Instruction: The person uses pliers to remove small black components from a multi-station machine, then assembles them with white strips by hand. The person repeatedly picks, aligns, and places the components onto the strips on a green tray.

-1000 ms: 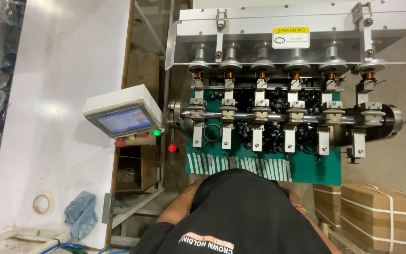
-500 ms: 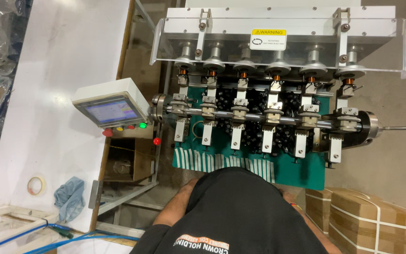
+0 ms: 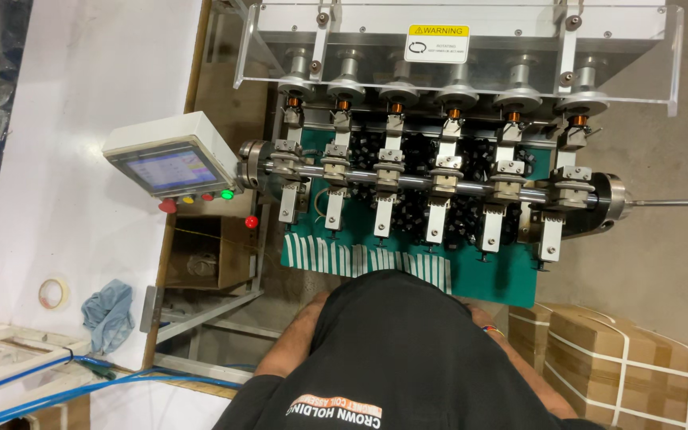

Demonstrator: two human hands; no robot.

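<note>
From the head view, the person stands at a winding machine [image 3: 447, 179] whose six spindles each carry a copper-wound coil [image 3: 396, 107]. Both hands are hidden under the black-shirted torso [image 3: 408, 350], so neither grip can be told; unloading looks undone.

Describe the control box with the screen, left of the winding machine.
The control box is a small pale grey, plastic-looking housing, tilted so its touchscreen faces up. The screen is lit, mostly blue. Along its lower edge runs a row of buttons: red, yellow, red, and a glowing green one. It sits beside the left end of the machine's steel shaft; its mounting is hidden. No hands touch it.
</note>
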